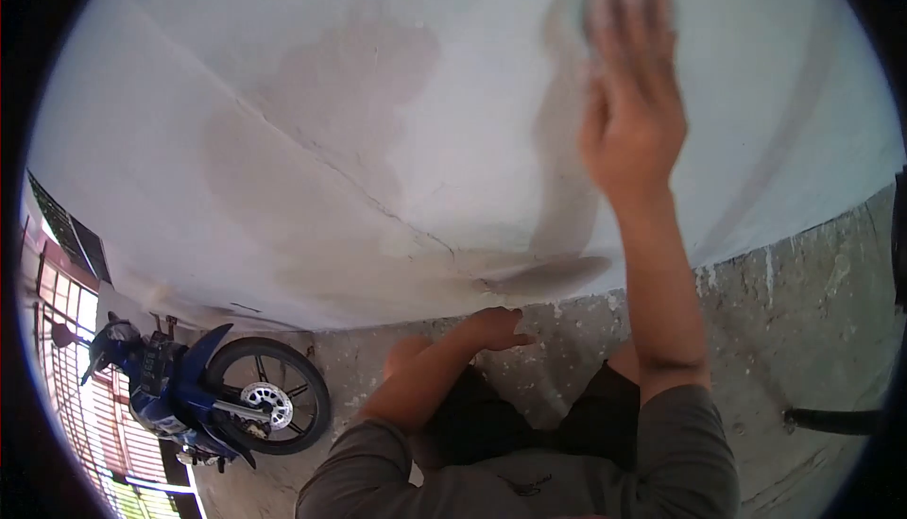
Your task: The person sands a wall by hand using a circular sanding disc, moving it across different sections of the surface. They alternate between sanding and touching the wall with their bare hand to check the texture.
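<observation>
You are holding your right hand [635,94] against the white wall [482,75], up and right of the crack [389,210], fingers stretching straight; blur is hiding whether they are gripping anything. Below the crack, your left hand [499,328] is showing finger and thumb apart. A motorcycle [179,387] is standing lower left of the crack.

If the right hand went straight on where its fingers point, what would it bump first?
Nothing that I can see: past the right hand, the pale wall looks free to the picture's top edge, though depth is hard to tell.
</observation>
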The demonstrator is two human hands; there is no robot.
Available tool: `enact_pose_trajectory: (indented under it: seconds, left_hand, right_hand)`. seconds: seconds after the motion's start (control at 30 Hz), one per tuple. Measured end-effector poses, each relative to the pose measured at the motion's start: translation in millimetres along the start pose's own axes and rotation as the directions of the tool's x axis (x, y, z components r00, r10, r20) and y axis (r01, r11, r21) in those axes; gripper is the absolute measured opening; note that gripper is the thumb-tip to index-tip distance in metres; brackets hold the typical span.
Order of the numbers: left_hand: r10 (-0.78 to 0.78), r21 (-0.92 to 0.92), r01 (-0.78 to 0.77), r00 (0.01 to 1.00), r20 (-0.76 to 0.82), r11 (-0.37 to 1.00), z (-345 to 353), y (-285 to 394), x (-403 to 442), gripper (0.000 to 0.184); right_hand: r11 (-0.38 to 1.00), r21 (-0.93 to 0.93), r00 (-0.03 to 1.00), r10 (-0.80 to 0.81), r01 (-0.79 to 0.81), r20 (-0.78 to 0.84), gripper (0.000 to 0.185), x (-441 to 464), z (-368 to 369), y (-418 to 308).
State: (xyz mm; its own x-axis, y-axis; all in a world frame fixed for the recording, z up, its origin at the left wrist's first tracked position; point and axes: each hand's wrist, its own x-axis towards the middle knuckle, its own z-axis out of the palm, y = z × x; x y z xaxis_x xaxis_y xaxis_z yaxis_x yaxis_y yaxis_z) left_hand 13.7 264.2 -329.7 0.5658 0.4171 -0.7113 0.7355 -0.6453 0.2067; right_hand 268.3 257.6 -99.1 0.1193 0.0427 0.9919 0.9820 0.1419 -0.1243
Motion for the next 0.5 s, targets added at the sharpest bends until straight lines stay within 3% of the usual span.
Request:
enact_pose_trajectory:
  seconds: [0.07,0.1,0.27,0.33,0.37,0.47,0.5]
  left_hand:
    - [-0.001,-0.059,-0.002,0.998,-0.055,0.998,-2.4,4.2,-8.5,0.081]
    - [-0.004,-0.062,0.001,0.999,-0.052,0.998,-1.3,2.3,-10.2,0.081]
    - [0.007,-0.118,-0.019,0.995,-0.104,0.993,0.9,-15.3,-13.2,0.079]
    - [-0.013,-0.106,0.003,0.995,-0.095,0.994,-4.3,-15.7,-12.6,0.08]
    - [-0.035,-0.101,0.026,0.995,-0.093,0.995,-7.4,-15.2,-14.1,0.08]
    - [-0.008,-0.159,-0.008,0.995,-0.101,0.987,-8.2,-10.6,-14.8,0.08]
    - [-0.01,-0.165,-0.008,0.994,-0.108,0.986,-7.4,-10.1,-15.3,0.08]
  right_hand:
    - [0.994,0.095,0.969,0.072,-0.051,-0.235,0.04,5.6,3.3,29.5]
    - [0.996,0.022,0.959,0.087,-0.085,-0.271,0.037,8.4,-2.1,39.1]
    - [0.998,0.032,0.956,0.057,-0.05,-0.289,0.038,2.4,8.9,21.6]
    - [0.997,0.062,0.983,-0.041,0.053,-0.18,0.038,-0.1,10.7,9.9]
    - [0.998,0.027,0.992,-0.057,0.061,-0.113,0.051,-3.3,17.6,25.4]
    - [0.996,0.039,0.968,-0.065,0.077,-0.243,0.038,9.3,1.5,46.8]
    - [1.0,0.019,0.961,0.01,-0.005,-0.275,0.037,11.6,-1.9,50.3]
